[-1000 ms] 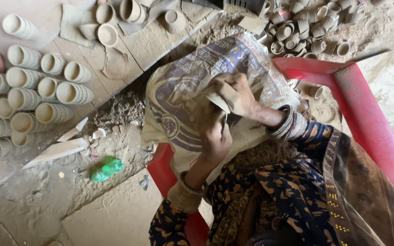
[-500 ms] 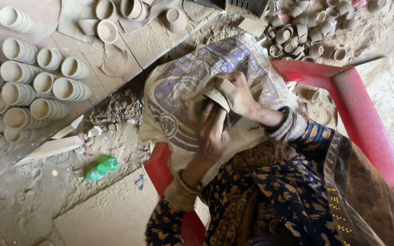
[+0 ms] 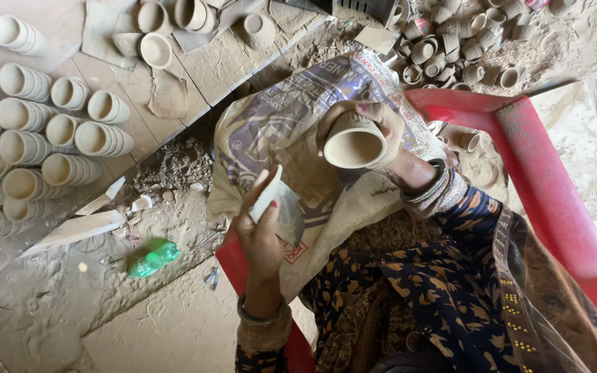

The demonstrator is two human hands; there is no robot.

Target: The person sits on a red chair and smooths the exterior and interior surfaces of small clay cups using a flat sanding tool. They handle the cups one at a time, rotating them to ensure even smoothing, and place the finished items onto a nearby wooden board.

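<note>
My right hand [image 3: 381, 128] grips a small unfired clay cup [image 3: 354, 141], its open mouth turned up toward the camera. Lower and to the left, apart from the cup, my left hand [image 3: 260, 231] pinches a small pale flat scrap [image 3: 271, 200] between thumb and fingers. Both hands hover over a printed woven sack [image 3: 278, 131] spread across my lap. Bangles sit on both wrists.
Rows of stacked clay cups [image 3: 43, 138] lie on wooden boards at the left. A loose pile of cups [image 3: 464, 41] sits at the top right. A red plastic seat frame [image 3: 533, 173] runs along the right. A crumpled green wrapper [image 3: 152, 257] and clay scraps lie on the dusty ground.
The hands were pressed together around the cup; now they have parted. My left hand dropped down-left with the scrap, and my right hand turned the cup's mouth upward.
</note>
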